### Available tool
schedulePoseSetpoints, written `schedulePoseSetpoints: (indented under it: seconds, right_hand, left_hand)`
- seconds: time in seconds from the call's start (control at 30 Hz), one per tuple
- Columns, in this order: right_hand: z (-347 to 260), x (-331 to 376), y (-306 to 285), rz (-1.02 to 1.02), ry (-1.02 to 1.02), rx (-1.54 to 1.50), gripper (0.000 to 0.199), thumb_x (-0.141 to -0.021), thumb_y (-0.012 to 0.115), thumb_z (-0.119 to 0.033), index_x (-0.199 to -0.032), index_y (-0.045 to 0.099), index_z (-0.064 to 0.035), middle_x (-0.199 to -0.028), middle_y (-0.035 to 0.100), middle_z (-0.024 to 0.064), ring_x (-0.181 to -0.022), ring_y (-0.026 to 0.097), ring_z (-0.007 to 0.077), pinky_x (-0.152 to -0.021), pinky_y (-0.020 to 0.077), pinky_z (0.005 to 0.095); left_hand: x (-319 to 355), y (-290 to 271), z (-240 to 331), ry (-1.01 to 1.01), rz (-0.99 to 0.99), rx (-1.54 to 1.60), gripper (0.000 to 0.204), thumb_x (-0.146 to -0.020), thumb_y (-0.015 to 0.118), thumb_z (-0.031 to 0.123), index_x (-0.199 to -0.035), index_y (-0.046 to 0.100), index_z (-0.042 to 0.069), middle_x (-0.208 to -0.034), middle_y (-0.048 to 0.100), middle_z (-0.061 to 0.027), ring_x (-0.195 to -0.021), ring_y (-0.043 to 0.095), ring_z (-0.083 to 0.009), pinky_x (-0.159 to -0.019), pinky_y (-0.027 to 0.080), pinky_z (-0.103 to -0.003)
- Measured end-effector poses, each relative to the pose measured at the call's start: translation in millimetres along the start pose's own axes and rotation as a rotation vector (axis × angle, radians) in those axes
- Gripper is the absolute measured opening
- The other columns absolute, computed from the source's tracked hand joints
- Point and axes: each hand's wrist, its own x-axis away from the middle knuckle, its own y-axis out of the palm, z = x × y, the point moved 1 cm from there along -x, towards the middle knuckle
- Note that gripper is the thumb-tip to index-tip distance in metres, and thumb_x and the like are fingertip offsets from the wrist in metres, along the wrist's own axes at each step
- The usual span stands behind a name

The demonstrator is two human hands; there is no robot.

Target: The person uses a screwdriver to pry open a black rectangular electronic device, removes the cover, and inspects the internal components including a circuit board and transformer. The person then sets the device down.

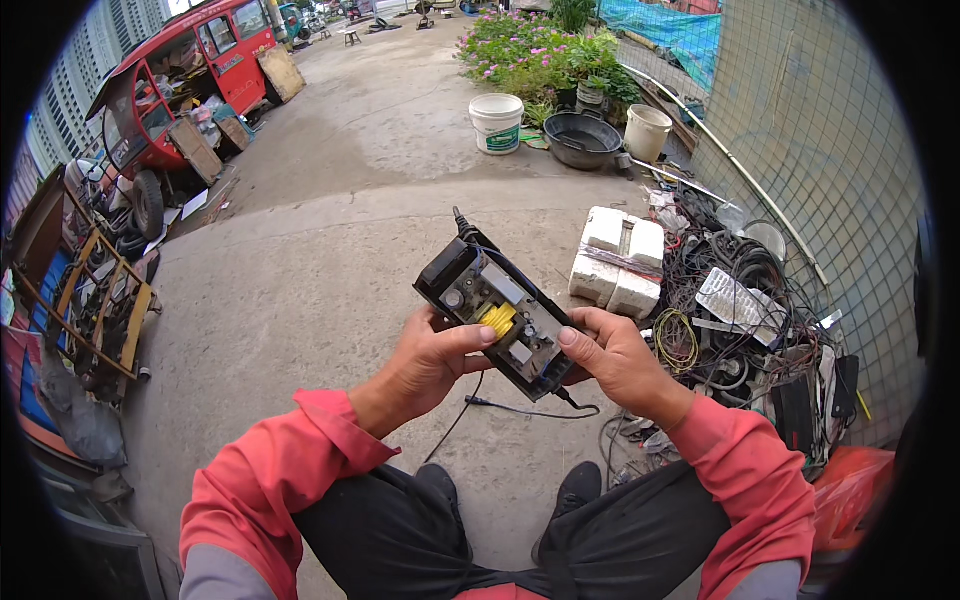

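Between my two hands, above my knees, I hold an opened black power adapter point(545, 378). Its circuit board faces up, with a yellow-wrapped transformer point(499, 320), grey metal plates and small round parts showing. My left hand point(425, 358) grips the left side, its thumb lying on the board near the transformer. My right hand point(622, 362) closes on the lower right end, thumb on top and fingers underneath. From that end a thin black cable point(535, 411) hangs down in front of the ground. A thicker cord end point(462, 222) sticks out at the top.
Right of me lies a heap of tangled wires point(760, 262) beside a white foam block point(617, 262). Beyond stand a white bucket point(497, 124), a black basin point(582, 140) and flowering plants. Wooden frames point(108, 300) and a red three-wheeled vehicle point(232, 60) stand at left.
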Motion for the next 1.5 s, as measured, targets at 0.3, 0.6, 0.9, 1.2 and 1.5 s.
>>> schedulePoseSetpoints:
  seconds: [0.3,0.6,0.9,1.2,1.5]
  right_hand:
    - [0.7,0.8,-3.4,-0.053,0.048,-0.036,0.050,-0.102,0.068,-0.038,-0.124,0.062,0.0061,-0.101,0.072,0.0096,-0.085,0.071,0.0132,-0.074,0.0608,0.0285]
    - [0.8,1.2,-1.8,-0.043,0.057,-0.021,0.053,-0.098,0.074,-0.036,-0.124,0.060,0.0083,-0.100,0.072,0.0113,-0.084,0.070,0.0127,-0.072,0.0601,0.0273]
    - [-0.1,3.3,-1.4,-0.046,0.008,-0.002,0.047,-0.096,0.078,-0.026,-0.121,0.060,0.0091,-0.100,0.073,0.0113,-0.088,0.070,0.0134,-0.077,0.0594,0.0285]
    - [-1.1,4.1,-3.8,-0.060,-0.011,0.044,0.044,-0.099,0.074,-0.026,-0.123,0.060,0.0081,-0.103,0.072,0.0112,-0.092,0.070,0.0143,-0.080,0.0597,0.0297]
    - [3.1,2.2,-6.1,-0.005,-0.088,0.057,0.055,-0.103,0.066,-0.022,-0.146,0.046,0.0066,-0.124,0.064,0.0143,-0.107,0.066,0.0176,-0.089,0.0577,0.0320]
  left_hand:
    - [-1.6,1.3,-2.5,-0.007,-0.004,-0.018,0.058,-0.083,0.082,0.012,-0.132,0.053,0.004,-0.124,0.064,-0.0107,-0.116,0.067,-0.0242,-0.097,0.059,-0.048]
    - [-1.1,2.4,-2.8,0.004,-0.027,-0.055,0.054,-0.088,0.077,0.013,-0.136,0.053,0.003,-0.126,0.066,-0.0103,-0.115,0.068,-0.0234,-0.100,0.057,-0.049]
    - [-1.1,-0.2,-2.5,0.009,-0.084,-0.007,0.060,-0.083,0.082,0.009,-0.134,0.052,0.002,-0.123,0.066,-0.0104,-0.112,0.068,-0.0221,-0.094,0.059,-0.044]
    - [0.1,2.6,-0.5,-0.028,-0.102,-0.035,0.058,-0.085,0.080,0.011,-0.136,0.053,0.003,-0.127,0.066,-0.0101,-0.119,0.065,-0.0234,-0.100,0.055,-0.044]
    - [0.8,4.1,0.0,-0.026,-0.101,0.014,0.075,-0.079,0.080,-0.007,-0.144,0.045,0.002,-0.134,0.061,-0.0113,-0.124,0.063,-0.0242,-0.101,0.057,-0.042]
